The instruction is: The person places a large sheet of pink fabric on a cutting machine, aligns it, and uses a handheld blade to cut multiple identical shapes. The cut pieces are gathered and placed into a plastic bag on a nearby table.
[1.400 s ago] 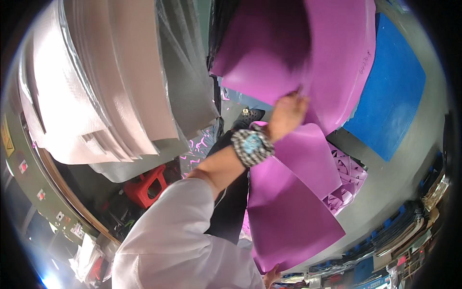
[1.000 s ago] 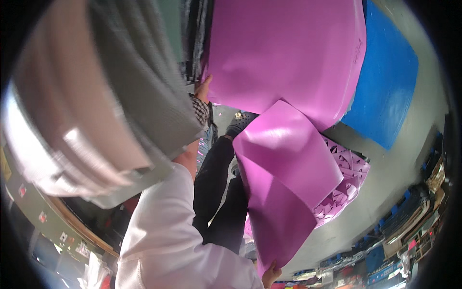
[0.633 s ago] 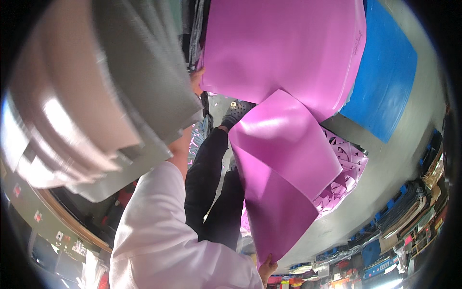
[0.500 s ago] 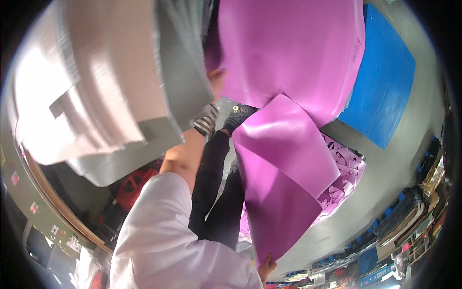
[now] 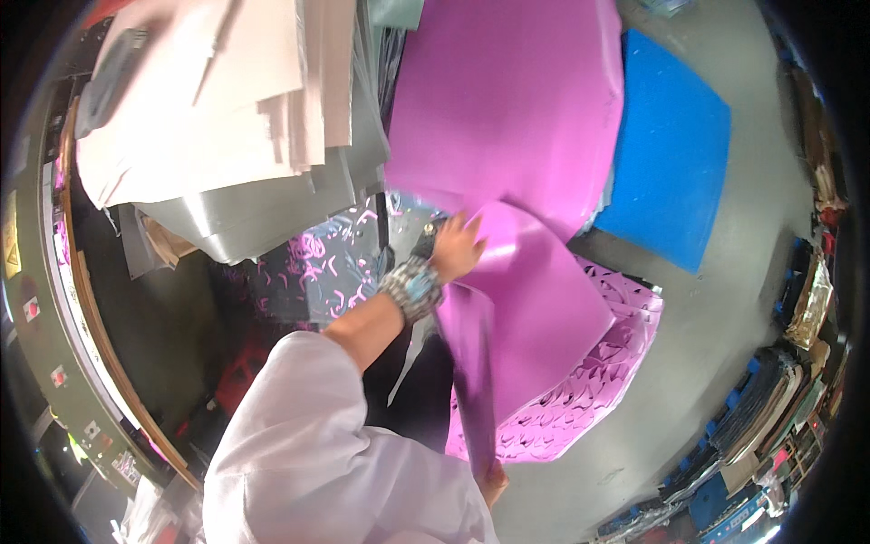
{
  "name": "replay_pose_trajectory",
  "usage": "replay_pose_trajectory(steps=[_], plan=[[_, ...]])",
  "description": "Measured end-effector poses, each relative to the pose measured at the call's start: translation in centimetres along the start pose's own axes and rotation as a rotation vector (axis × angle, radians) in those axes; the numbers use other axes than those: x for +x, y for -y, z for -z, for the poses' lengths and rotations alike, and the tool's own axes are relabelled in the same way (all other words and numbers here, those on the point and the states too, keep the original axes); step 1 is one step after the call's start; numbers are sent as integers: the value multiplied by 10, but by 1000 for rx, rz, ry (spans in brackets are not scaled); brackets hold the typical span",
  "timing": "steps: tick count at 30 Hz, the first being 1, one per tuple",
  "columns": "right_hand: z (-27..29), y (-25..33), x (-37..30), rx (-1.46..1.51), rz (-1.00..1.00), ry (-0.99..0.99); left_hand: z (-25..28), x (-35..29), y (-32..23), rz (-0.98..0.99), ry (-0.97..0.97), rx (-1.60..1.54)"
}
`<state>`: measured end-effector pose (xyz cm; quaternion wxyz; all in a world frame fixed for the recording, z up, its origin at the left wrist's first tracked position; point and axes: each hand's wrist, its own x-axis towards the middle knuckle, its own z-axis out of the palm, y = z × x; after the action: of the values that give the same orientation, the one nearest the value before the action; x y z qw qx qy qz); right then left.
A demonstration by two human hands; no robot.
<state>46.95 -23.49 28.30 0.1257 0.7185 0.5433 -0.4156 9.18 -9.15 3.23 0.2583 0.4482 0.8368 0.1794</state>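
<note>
My left hand point(image 5: 458, 247), with a grey-and-white patterned band at the wrist, is at the far left corner of a loose purple sheet point(image 5: 535, 308). Its fingers are spread over or against the sheet, and I see no grip. Closer to my body, my right hand point(image 5: 495, 483) is closed on the near end of the sheet, which is partly folded and seen edge-on there. Below the sheet lies purple punched-out scrap sheeting point(image 5: 594, 403), full of curved cutouts. Beyond my left hand hangs a large purple sheet point(image 5: 507, 100).
Pale pink and grey sheets point(image 5: 227, 145) are stacked at the far left. A blue sheet point(image 5: 671, 154) stands to the right of the purple stack. Purple offcuts point(image 5: 313, 254) lie on a dark surface at left. Piled materials point(image 5: 752, 399) line the right side.
My left hand has come from the edge of the far purple sheet to the loose sheet. The loose sheet has narrowed near my right hand, uncovering more punched scrap.
</note>
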Motion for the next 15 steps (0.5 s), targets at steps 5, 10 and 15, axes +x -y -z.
replay_pose_trajectory(steps=[5,10,15], plan=[[42,37,-5,346,242,-1,40,-98,46,342,-169,-429],[132,36,-29,821,310,-119,107,-157,47,256,1,-417],[199,89,-51,1098,755,-394,138,-226,-38,-28,258,-343]])
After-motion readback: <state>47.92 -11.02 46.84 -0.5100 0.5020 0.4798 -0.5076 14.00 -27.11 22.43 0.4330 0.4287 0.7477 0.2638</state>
